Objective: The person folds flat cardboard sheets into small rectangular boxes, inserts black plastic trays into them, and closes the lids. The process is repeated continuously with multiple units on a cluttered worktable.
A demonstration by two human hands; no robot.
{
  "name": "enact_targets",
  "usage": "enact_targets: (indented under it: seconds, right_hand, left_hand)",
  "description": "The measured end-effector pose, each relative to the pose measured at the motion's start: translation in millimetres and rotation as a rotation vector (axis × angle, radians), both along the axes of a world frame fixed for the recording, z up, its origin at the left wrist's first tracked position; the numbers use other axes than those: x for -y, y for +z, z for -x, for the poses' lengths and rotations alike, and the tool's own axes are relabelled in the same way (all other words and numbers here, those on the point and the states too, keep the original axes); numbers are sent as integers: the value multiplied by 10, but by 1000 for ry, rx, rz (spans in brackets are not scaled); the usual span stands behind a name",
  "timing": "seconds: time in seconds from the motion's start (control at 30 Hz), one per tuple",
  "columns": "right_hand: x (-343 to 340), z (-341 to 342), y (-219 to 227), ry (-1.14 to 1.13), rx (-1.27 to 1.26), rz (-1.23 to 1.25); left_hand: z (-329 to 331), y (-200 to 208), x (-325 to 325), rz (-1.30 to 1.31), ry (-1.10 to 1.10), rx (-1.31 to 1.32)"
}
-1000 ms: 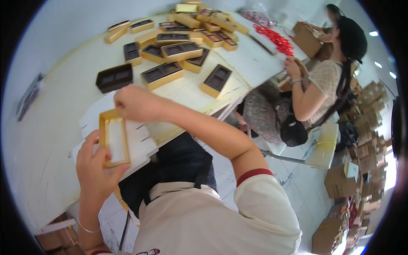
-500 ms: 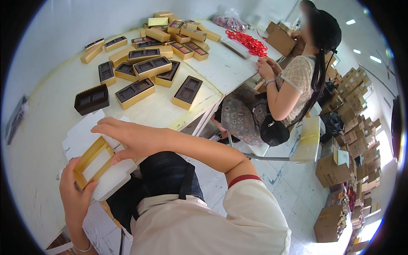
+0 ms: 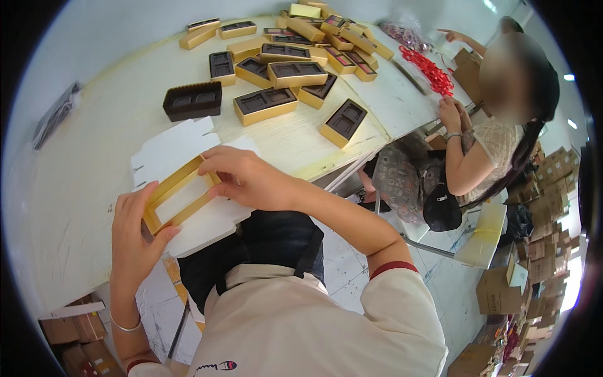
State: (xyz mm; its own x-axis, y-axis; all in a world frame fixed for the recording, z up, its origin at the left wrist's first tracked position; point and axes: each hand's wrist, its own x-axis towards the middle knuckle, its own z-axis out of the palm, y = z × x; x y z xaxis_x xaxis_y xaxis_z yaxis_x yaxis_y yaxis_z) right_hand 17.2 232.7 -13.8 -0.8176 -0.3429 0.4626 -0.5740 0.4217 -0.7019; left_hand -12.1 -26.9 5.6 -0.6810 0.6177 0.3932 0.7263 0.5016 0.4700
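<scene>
A gold card box frame [image 3: 190, 211], rectangular with an open middle, lies on flat white die-cut card [image 3: 174, 146]. My left hand [image 3: 135, 232] grips its near left corner, fingers along the outer left side and thumb at the front wall. At the opposite end my right hand [image 3: 248, 179] pinches the frame's right end between fingers and thumb. The white card reaches past the table's front edge, over my lap. Beyond it stands an empty dark brown plastic tray [image 3: 193, 100]. Gold boxes with brown tray inserts [image 3: 266, 105] sit farther back.
More gold boxes [image 3: 301, 28] are piled at the back. Red ribbons [image 3: 427, 70] lie near a seated co-worker [image 3: 480, 154] on my right. Another person's arm shows behind. A plastic-wrapped dark bundle [image 3: 56, 116] is at far left. Cartons [image 3: 499, 290] stack along the right.
The view has swung, so the scene sits farther right and higher. Both hands stay on the gold frame. The co-worker's head has turned, and another person's arm now shows behind.
</scene>
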Motion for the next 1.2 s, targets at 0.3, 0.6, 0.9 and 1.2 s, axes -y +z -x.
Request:
enact_targets:
  seconds: [0.3,0.6,0.9,1.2]
  right_hand:
    - [-111,-40,156,-75,-53,112]
    - [-636,697,116,-382,-228,-181]
    - [-398,1536,-69,-369,-298,-803]
    - [-529,1532,106,-394,-386,-377]
  left_hand:
    - [36,6,99,57,-5,16]
    - [49,5,37,-97,-52,204]
    - [79,-38,-47,-130,-84,211]
    - [104,-13,-111,-123,-97,258]
